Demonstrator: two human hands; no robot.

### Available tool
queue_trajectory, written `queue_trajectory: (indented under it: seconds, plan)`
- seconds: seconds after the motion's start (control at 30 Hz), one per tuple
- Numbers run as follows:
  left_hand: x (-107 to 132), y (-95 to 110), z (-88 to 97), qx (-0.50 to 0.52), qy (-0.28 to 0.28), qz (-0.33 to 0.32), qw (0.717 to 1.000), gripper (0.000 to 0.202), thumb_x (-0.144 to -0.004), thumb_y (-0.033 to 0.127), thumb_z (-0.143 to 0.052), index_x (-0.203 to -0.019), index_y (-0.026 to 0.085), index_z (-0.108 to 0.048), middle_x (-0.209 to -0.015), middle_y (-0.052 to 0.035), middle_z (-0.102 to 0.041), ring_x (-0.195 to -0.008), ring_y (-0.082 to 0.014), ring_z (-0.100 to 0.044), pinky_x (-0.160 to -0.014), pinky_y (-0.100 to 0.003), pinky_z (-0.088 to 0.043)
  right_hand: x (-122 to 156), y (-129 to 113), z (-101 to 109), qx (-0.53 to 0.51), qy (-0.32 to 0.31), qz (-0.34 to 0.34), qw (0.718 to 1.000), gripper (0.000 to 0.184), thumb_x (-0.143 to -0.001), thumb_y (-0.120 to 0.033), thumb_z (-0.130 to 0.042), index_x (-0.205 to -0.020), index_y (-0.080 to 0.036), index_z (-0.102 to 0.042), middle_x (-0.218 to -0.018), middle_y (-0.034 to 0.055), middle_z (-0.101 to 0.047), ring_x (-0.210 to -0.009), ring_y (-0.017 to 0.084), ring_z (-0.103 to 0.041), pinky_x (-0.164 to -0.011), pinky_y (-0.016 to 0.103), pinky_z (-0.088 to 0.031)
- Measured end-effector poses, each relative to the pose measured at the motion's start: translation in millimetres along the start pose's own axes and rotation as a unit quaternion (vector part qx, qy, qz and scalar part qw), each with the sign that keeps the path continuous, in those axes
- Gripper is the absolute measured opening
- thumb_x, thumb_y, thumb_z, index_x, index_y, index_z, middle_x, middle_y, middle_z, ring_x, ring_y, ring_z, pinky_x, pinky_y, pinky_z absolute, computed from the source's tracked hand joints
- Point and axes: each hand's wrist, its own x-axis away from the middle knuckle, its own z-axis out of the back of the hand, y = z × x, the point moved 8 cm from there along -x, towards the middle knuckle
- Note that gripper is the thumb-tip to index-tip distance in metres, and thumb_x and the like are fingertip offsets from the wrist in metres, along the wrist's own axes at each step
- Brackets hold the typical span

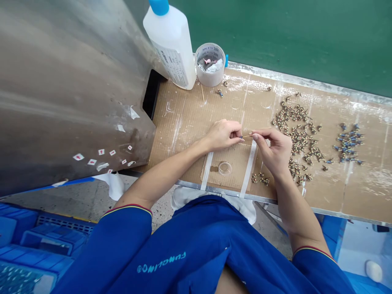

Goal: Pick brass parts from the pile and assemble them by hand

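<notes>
My left hand (223, 134) is closed in a pinch on a tiny dark part at the end of a thin stick (246, 136). My right hand (274, 148) pinches the other end of that stick, fingers pressed together. Both hands hover over a cardboard-covered bench (190, 118). Just below them lies a small clear round lid (225, 168) between two strips of white tape. To the right lies a heap of small brass-coloured parts (295, 130), and farther right a smaller group of bluish parts (349, 143).
A white bottle (171, 43) with a blue cap and a clear plastic cup (210, 64) stand at the back left, beside a metal machine housing (67, 90). A green wall runs behind the bench. Blue crates (33, 245) sit on the floor at lower left.
</notes>
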Motion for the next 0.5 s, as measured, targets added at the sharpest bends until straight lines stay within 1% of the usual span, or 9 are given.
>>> queue_trajectory:
  seconds: [0.2,0.33,0.5]
  plan:
    - [0.2,-0.3,-0.6,0.000,-0.001,-0.006,1.000,0.023,-0.085,0.026,-0.074,-0.070,0.017,-0.059,-0.070,0.0021,-0.060,-0.069,-0.0138,-0.055,-0.072,-0.029,-0.035,0.3,-1.6,-0.4,-0.003,-0.003,0.017,1.000,0.027,-0.099,-0.047,-0.069,-0.086,-0.025,-0.077,-0.083,0.0023,-0.081,-0.066,0.016,-0.071,-0.064,0.031,-0.055]
    - [0.2,-0.3,0.3,0.016,0.000,-0.010,1.000,0.024,-0.085,0.027,-0.074,-0.070,0.017,-0.058,-0.069,0.0023,-0.058,-0.068,-0.0135,-0.052,-0.071,-0.029,-0.034,0.3,-2.0,-0.2,0.013,-0.006,0.018,1.000,0.026,-0.099,-0.047,-0.069,-0.086,-0.025,-0.078,-0.082,0.0025,-0.081,-0.067,0.017,-0.072,-0.065,0.032,-0.057]
    - [0.6,2.1,2.6,0.033,0.002,-0.026,0.999,0.025,-0.085,0.025,-0.073,-0.069,0.017,-0.055,-0.070,0.0016,-0.057,-0.070,-0.0142,-0.053,-0.071,-0.029,-0.035,-0.1,-7.9,0.1,-0.001,-0.017,0.048,0.999,0.019,-0.099,-0.038,-0.069,-0.087,-0.026,-0.078,-0.085,0.0018,-0.081,-0.072,0.017,-0.074,-0.067,0.031,-0.057]
